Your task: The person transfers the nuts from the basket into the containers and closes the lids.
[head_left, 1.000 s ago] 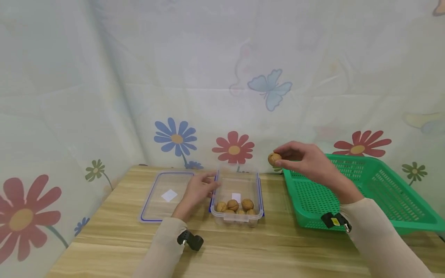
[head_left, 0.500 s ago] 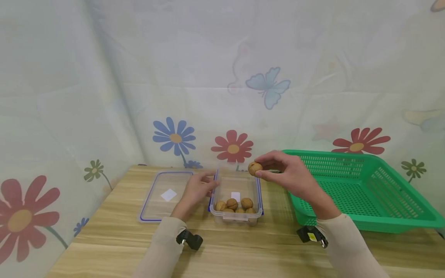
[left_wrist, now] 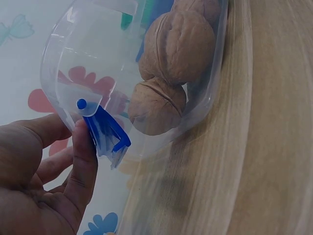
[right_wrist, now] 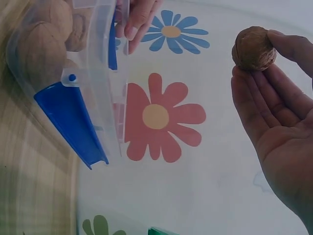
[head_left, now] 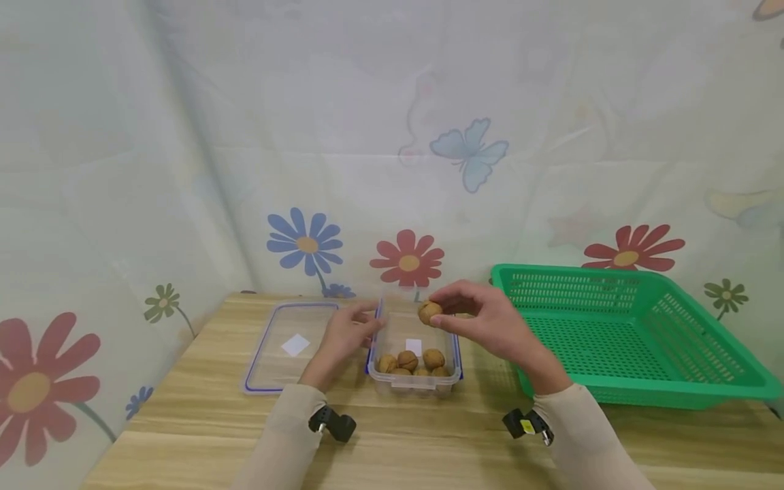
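Note:
In the head view, my right hand pinches a walnut between thumb and fingertips, above the back right part of a clear plastic food box. Several walnuts lie in the box's near end. My left hand holds the box's left side at the rim; the left wrist view shows its thumb by a blue clip that hangs down. From the right wrist, the pinched walnut is apart from the box, and another blue clip stands swung outward.
A clear lid with a blue seal lies left of the box. To the right stands a green slotted basket. Behind the wooden table hangs a flowered cloth.
My right hand has carried the walnut left and down from over the green basket's left edge to above the box. My left hand has stayed at the box's rim.

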`<state>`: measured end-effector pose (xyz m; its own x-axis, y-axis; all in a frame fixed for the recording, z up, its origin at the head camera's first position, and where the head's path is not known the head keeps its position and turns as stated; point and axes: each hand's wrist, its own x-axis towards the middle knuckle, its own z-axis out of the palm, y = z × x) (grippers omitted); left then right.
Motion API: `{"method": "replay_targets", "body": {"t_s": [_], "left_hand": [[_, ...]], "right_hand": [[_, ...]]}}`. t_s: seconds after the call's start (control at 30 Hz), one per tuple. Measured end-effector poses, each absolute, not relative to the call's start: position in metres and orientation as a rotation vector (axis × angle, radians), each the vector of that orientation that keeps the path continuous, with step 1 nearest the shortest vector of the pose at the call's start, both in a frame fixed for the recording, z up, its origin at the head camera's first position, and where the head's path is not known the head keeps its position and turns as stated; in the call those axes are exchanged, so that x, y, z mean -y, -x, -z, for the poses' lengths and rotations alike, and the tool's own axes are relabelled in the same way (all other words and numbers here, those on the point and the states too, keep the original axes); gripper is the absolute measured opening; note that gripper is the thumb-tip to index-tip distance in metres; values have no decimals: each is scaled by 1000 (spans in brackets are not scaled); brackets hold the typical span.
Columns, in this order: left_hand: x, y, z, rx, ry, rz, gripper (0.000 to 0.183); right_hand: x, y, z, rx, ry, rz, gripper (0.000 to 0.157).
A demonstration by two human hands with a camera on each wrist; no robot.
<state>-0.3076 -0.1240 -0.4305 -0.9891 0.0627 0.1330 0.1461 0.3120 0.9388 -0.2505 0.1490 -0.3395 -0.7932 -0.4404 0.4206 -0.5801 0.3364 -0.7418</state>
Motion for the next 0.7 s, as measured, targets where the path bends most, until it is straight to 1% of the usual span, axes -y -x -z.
{"method": "replay_targets", "body": {"t_s": [0.4, 0.7], "left_hand": [[125, 311, 432, 2492, 208, 1770, 45], [124, 310, 431, 2491, 215, 1771, 45]], "right_hand": [[-138, 256, 356, 2530, -897, -1437, 31], [-131, 258, 368, 2582, -786, -1523, 34]]}}
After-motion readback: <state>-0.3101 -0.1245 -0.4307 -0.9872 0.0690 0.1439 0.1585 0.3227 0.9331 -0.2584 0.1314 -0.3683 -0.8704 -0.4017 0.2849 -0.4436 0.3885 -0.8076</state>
